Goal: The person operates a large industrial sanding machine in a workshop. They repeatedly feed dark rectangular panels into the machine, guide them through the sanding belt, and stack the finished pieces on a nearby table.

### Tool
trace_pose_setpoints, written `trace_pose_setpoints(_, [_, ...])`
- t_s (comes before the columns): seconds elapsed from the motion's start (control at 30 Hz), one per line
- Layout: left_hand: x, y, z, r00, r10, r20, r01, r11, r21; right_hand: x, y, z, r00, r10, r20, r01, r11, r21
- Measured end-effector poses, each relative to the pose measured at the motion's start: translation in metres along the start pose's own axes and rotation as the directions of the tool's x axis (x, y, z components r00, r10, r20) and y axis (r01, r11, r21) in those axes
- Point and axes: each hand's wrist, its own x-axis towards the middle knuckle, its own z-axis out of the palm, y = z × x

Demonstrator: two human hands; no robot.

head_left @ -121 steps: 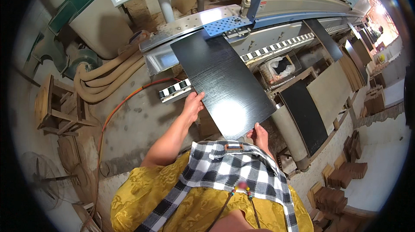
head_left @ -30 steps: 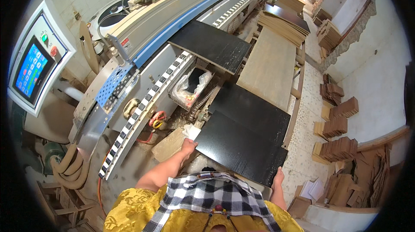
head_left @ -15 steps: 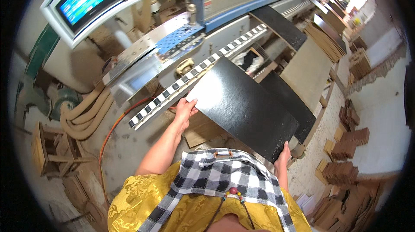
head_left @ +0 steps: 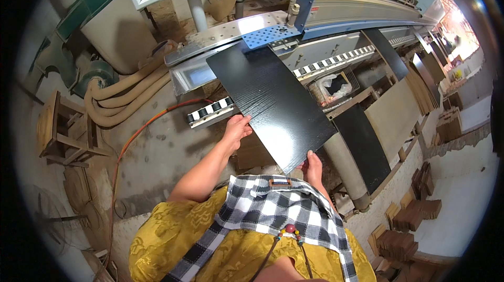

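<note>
The black panel (head_left: 278, 106) lies at the centre, its far end beside the perforated blue plate (head_left: 270, 36) at 12 o'clock; contact there cannot be confirmed. The left hand (head_left: 239, 131) at 8 o'clock is closed on the side edge, parted only by the board's thickness; the right hand (head_left: 312, 166) at 5 o'clock pinches the near end likewise, its underside fingers largely hidden. The step appears to be presenting the panel to the machine; good practice would be to keep the board level, square its leading edge to the plate, and apply even pressure from both hands. Edges: the roller rail (head_left: 211, 111) passes beneath the panel, showing at 9 and 2 o'clock; the grey cylinder (head_left: 344, 161) sits close at 4 o'clock, and the near corner almost meets the checked apron (head_left: 289, 203) at 6. The widest room is judged to be toward 8 o'clock, short of the orange hose (head_left: 157, 116).
</note>
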Motion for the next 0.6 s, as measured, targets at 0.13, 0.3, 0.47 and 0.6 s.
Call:
trace_pose_setpoints(0.13, [-0.011,0.002,-0.02,1.0,-0.012,-0.016,0.012,1.0,0.018,-0.005,0.01,0.004,0.975,0.084,0.207,-0.071,0.995,-0.068])
trace_pose_setpoints(0.3, [-0.022,-0.005,-0.033,0.999,-0.03,-0.032,0.034,0.992,0.123,-0.012,0.008,0.02,0.93,0.207,0.304,-0.19,0.978,-0.085])
trace_pose_setpoints(0.47, [-0.023,-0.007,-0.025,0.999,0.034,-0.041,-0.025,0.979,0.2,-0.006,0.013,0.01,0.908,0.227,0.352,-0.201,0.973,-0.109])
trace_pose_setpoints(0.6, [-0.02,-0.009,-0.019,0.992,0.092,-0.081,-0.072,0.974,0.214,-0.008,0.013,0.01,0.935,0.215,0.281,-0.195,0.976,-0.1])
